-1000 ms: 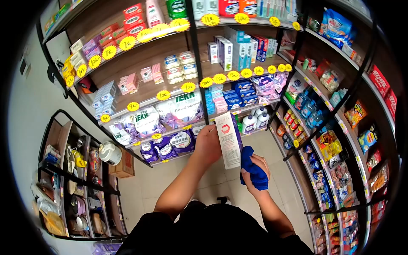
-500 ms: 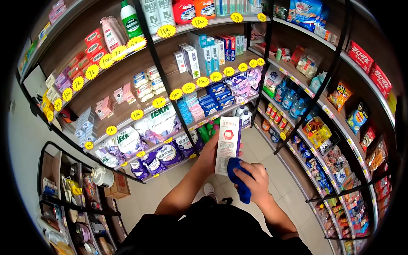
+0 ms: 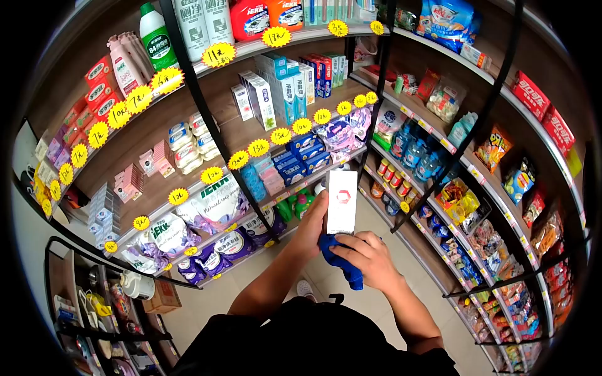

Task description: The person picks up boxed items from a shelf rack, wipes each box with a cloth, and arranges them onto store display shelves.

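Above the tiled floor [image 3: 263, 274], the left hand [image 3: 311, 225] grips the white box [image 3: 342, 203] upright while the right hand [image 3: 370, 258] clutches the blue cloth [image 3: 342, 262] against its lower end.

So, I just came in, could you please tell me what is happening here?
A person stands before store shelves with yellow price tags. The left hand holds up a white box with a red emblem. The right hand holds a blue cloth at the box's lower end.
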`<action>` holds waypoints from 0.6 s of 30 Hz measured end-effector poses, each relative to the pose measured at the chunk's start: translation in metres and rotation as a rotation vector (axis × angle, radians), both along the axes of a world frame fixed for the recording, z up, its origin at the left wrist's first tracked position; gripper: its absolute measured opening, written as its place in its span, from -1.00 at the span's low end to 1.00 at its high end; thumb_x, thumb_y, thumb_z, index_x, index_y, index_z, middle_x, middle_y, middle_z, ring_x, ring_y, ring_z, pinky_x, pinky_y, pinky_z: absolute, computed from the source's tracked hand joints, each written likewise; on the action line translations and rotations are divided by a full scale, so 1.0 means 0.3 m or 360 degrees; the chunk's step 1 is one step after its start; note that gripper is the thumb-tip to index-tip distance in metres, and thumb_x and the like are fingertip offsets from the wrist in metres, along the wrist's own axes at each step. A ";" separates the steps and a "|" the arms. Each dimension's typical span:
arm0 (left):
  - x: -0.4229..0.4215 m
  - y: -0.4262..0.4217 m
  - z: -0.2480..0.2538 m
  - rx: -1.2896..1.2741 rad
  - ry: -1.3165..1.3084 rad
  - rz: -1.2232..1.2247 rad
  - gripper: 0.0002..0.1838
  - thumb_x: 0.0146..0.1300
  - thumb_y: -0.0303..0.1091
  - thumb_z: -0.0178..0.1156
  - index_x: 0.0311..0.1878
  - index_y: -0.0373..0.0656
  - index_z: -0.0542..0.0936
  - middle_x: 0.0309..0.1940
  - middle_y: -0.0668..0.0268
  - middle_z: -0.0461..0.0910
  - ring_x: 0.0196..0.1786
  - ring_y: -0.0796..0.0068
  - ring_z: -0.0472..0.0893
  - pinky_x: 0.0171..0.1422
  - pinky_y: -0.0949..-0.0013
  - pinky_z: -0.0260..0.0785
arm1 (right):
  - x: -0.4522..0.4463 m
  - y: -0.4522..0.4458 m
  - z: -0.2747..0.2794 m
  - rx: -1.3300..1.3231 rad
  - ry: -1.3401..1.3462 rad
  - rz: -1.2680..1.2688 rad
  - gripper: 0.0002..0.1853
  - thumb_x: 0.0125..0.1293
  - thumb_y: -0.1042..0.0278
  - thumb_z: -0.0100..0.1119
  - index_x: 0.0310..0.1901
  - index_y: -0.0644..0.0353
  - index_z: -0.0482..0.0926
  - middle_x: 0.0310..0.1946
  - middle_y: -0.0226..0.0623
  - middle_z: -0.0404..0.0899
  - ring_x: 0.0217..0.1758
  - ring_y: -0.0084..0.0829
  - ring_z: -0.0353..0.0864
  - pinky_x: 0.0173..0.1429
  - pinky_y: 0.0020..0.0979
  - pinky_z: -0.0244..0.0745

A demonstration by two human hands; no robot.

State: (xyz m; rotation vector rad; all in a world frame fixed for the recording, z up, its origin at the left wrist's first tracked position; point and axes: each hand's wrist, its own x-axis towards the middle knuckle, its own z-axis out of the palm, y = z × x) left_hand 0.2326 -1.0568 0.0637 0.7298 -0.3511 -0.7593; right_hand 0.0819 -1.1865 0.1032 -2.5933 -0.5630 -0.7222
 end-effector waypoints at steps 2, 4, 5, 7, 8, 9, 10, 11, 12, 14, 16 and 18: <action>0.060 0.010 0.023 0.0014 -0.0063 0.0006 -0.46 0.65 0.06 -0.14 0.43 -0.13 0.39 0.18 0.24 0.61 0.16 0.40 0.65 0.23 0.27 0.54 | 0.089 -0.006 0.008 0.0111 -0.0020 0.0030 -0.57 0.16 0.40 0.25 0.11 -0.02 0.68 0.16 -0.40 0.58 0.08 -0.21 0.53 0.12 -0.23 0.51; 0.103 0.023 0.053 0.0042 -0.0155 -0.0014 -0.49 0.66 -0.01 -0.13 0.46 -0.12 0.34 0.24 0.23 0.57 0.24 0.41 0.60 0.31 0.26 0.49 | 0.184 -0.021 0.017 0.0122 -0.0072 0.0003 -0.58 0.17 0.39 0.25 0.11 -0.01 0.68 0.16 -0.38 0.58 0.09 -0.20 0.54 0.12 -0.22 0.49; 0.126 0.017 0.035 0.0025 -0.0076 0.0015 -0.50 0.65 0.04 -0.12 0.37 -0.14 0.42 0.10 0.24 0.63 0.11 0.45 0.65 0.20 0.29 0.56 | 0.229 -0.028 0.024 0.0138 -0.0118 -0.0032 -0.59 0.18 0.39 0.25 0.11 0.00 0.68 0.16 -0.37 0.58 0.09 -0.18 0.54 0.13 -0.22 0.48; 0.165 0.027 0.025 -0.0177 0.0085 -0.0147 -0.46 0.66 0.07 -0.20 0.40 -0.13 0.40 0.12 0.23 0.63 0.14 0.43 0.65 0.25 0.28 0.55 | 0.320 -0.045 0.063 0.0062 -0.0197 -0.0077 -0.57 0.17 0.41 0.23 0.12 0.04 0.67 0.16 -0.34 0.59 0.07 -0.16 0.54 0.14 -0.22 0.47; 0.178 0.031 0.032 -0.0166 0.0199 -0.0177 -0.45 0.67 0.08 -0.25 0.42 -0.12 0.37 0.14 0.23 0.63 0.14 0.42 0.66 0.28 0.28 0.55 | 0.365 -0.051 0.084 0.0082 -0.0218 -0.0085 -0.57 0.16 0.42 0.23 0.12 0.05 0.67 0.15 -0.33 0.59 0.06 -0.16 0.54 0.15 -0.22 0.47; 0.191 0.028 0.031 -0.0145 0.0183 -0.0064 -0.46 0.67 0.06 -0.25 0.42 -0.11 0.36 0.11 0.25 0.64 0.09 0.43 0.68 0.22 0.29 0.57 | 0.409 -0.056 0.102 0.0104 -0.0239 -0.0091 -0.56 0.15 0.42 0.22 0.12 0.07 0.67 0.15 -0.32 0.60 0.04 -0.15 0.54 0.15 -0.22 0.47; 0.216 0.036 0.016 -0.0134 0.0144 -0.0099 -0.48 0.67 0.06 -0.24 0.40 -0.10 0.38 0.09 0.26 0.64 0.07 0.46 0.68 0.17 0.31 0.58 | 0.452 -0.059 0.119 0.0092 -0.0276 -0.0105 -0.56 0.14 0.43 0.22 0.11 0.09 0.68 0.14 -0.32 0.62 0.03 -0.15 0.53 0.15 -0.22 0.48; 0.239 0.046 0.002 -0.0123 0.0105 -0.0131 -0.49 0.67 0.06 -0.23 0.38 -0.10 0.40 0.07 0.27 0.65 0.05 0.49 0.68 0.13 0.33 0.58 | 0.492 -0.059 0.138 0.0078 -0.0290 -0.0120 -0.56 0.12 0.42 0.29 0.10 0.11 0.68 0.12 -0.32 0.63 0.03 -0.15 0.54 0.15 -0.22 0.49; 0.255 0.059 -0.001 -0.0122 0.0111 -0.0121 -0.49 0.67 0.06 -0.23 0.38 -0.10 0.40 0.07 0.27 0.65 0.05 0.49 0.68 0.13 0.33 0.58 | 0.528 -0.053 0.162 0.0090 -0.0293 -0.0125 -0.55 0.09 0.39 0.35 0.10 0.12 0.68 0.11 -0.31 0.64 0.03 -0.15 0.54 0.15 -0.22 0.49; 0.283 0.079 -0.001 -0.0029 0.0001 -0.0016 -0.52 0.67 0.04 -0.20 0.32 -0.09 0.44 0.02 0.31 0.65 -0.01 0.56 0.68 0.04 0.39 0.57 | 0.597 -0.041 0.182 0.0131 -0.0278 -0.0147 -0.51 0.03 0.32 0.48 0.07 0.13 0.68 0.12 -0.30 0.64 0.06 -0.15 0.56 0.17 -0.20 0.51; 0.323 0.099 -0.009 -0.0010 -0.0021 0.0004 -0.54 0.67 0.02 -0.21 0.32 -0.08 0.44 0.00 0.34 0.64 -0.03 0.58 0.67 0.03 0.39 0.57 | 0.648 -0.024 0.188 0.0130 -0.0270 -0.0123 -0.52 0.04 0.32 0.47 0.06 0.14 0.68 0.13 -0.30 0.64 0.07 -0.15 0.57 0.18 -0.21 0.51; 0.351 0.122 -0.015 -0.0010 0.0027 0.0031 -0.58 0.67 0.01 -0.19 0.29 -0.05 0.44 -0.03 0.36 0.64 -0.06 0.58 0.68 0.00 0.38 0.59 | 0.687 -0.005 0.175 0.0127 -0.0256 -0.0073 -0.54 0.02 0.35 0.46 0.03 0.14 0.68 0.12 -0.31 0.65 0.08 -0.16 0.59 0.16 -0.23 0.53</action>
